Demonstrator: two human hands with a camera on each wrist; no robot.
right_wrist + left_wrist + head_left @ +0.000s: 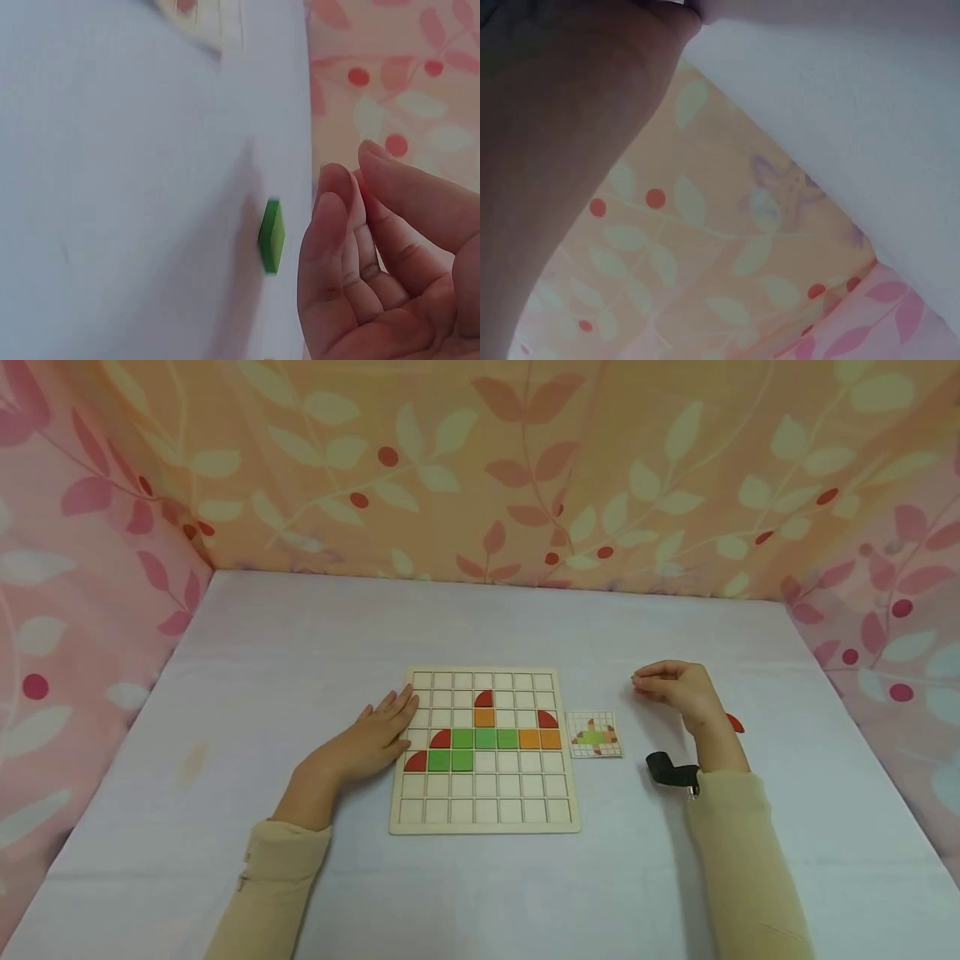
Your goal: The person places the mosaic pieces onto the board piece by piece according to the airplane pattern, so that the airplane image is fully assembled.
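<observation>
A pale wooden grid board [480, 828] lies on the table with red quarter-round, orange and green square tiles in its cells. My left hand [375, 735] rests on the board's left edge, fingers fairly straight. The left wrist view shows only part of that hand [600, 82]. To the right of the board my right hand [678, 689] is raised, fingertips drawn together; whether a thin piece is between them is unclear. In the right wrist view, a green square tile [271, 237] lies on the table beside the right hand [382, 277]. A pattern card [595, 735] lies right of the board.
A red piece [735, 722] shows beside my right wrist, partly hidden by it. A black wrist mount [670, 771] sticks out from the right cuff. White cloth covers the table [480, 893], and leaf-patterned curtains [480, 468] stand at its back and sides.
</observation>
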